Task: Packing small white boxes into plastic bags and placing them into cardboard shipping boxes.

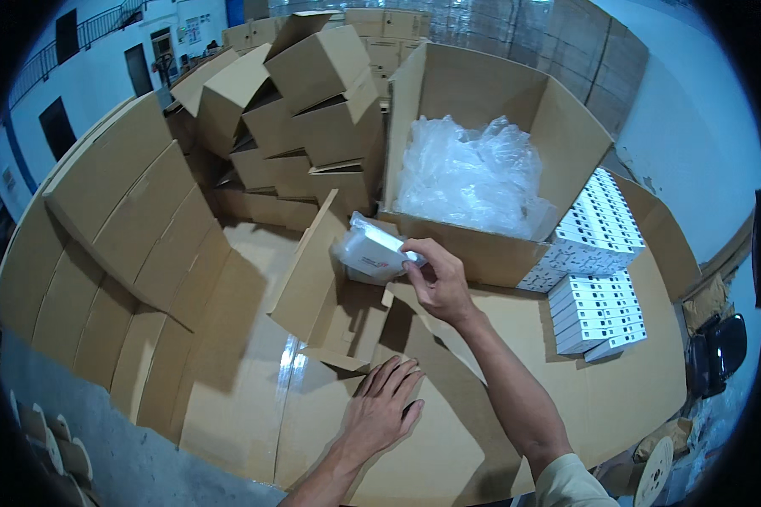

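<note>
In my right hand [440, 283], a small white box [379, 255] is pinched by its right end between thumb and fingers. Clear plastic wrapping [357, 237] shows around the box's left end. The box is tilted above the far end of an open brown carton [342, 317], whose tall flap stands up on the left. Just in front of that carton, my left hand [386, 406] lies flat on the cardboard-covered surface [321, 439], fingers stretched out and holding nothing. Whether the white box touches the carton's inside, I cannot tell.
Behind my right hand stands a large open carton [473, 253] holding crumpled clear plastic bags [473, 177]. White boxes are stacked at the right [596, 308]. Open brown cartons [313, 127] pile up at the back, and more cartons [123, 220] line the left side.
</note>
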A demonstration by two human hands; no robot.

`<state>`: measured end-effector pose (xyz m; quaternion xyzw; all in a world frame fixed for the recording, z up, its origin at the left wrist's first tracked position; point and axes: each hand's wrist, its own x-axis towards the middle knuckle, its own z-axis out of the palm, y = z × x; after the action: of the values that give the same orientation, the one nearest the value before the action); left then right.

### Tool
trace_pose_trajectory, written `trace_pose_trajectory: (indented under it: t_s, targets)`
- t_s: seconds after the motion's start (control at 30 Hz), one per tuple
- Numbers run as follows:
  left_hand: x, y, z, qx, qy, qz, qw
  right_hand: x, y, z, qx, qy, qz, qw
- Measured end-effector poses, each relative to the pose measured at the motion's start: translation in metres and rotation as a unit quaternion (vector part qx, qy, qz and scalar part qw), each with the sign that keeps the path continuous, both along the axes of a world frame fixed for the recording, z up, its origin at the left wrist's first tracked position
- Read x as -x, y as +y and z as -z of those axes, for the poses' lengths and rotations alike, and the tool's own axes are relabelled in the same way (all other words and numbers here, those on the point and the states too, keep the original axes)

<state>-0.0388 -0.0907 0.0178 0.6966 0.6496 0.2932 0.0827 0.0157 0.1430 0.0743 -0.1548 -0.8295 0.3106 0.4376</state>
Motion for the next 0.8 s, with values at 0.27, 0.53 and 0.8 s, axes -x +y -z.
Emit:
trace_pose_trajectory:
  t_s: [0.27, 0.53, 0.8]
  targets:
    - [0.000, -0.001, 0.001, -0.001, -0.001, 0.000, 1.000, 0.006, -0.003, -0.005, -0.090, -0.057, 0.002, 0.994]
    - [0.001, 0.000, 0.003, 0.002, 0.003, 0.001, 1.000, 0.015, -0.008, -0.001, -0.137, -0.100, 0.040, 0.985]
    - [0.000, 0.001, -0.002, 0.029, -0.004, -0.001, 1.000, 0.023, 0.001, -0.019, -0.087, -0.171, 0.048, 0.980]
